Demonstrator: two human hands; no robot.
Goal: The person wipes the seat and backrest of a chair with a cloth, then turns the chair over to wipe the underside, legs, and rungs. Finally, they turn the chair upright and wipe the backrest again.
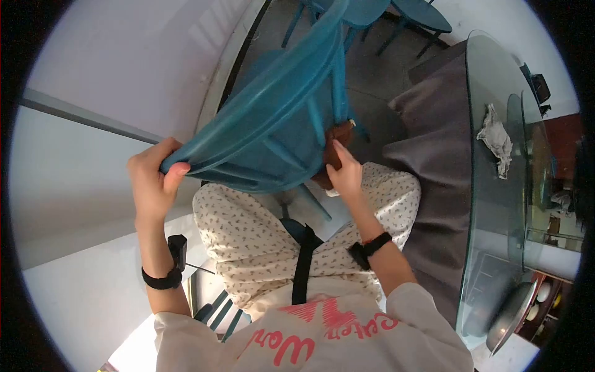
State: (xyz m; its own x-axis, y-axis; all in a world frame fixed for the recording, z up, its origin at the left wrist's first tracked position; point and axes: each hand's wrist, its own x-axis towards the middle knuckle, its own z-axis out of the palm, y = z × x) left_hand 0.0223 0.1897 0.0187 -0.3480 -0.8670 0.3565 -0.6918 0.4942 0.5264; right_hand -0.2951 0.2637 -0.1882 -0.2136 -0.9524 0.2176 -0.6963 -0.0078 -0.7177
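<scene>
A blue chair point(266, 118) stands tilted in front of my knees, its curved back rail towards me. My left hand point(155, 177) is closed around the left end of that rail, thumb on top. My right hand point(346, 173) grips a brown cloth point(339, 133) and presses it against the chair by the spindles at the right. Part of the cloth is hidden under my fingers. Black straps with small devices sit on both wrists.
To the right is a glass-topped table point(489, 217) with a grey tablecloth point(434, 155) hanging down. A crumpled pale cloth point(497, 141) lies on the glass. A metal bowl point(511, 316) is at lower right. More blue chairs point(424, 15) stand behind. A wall point(124, 74) runs along the left.
</scene>
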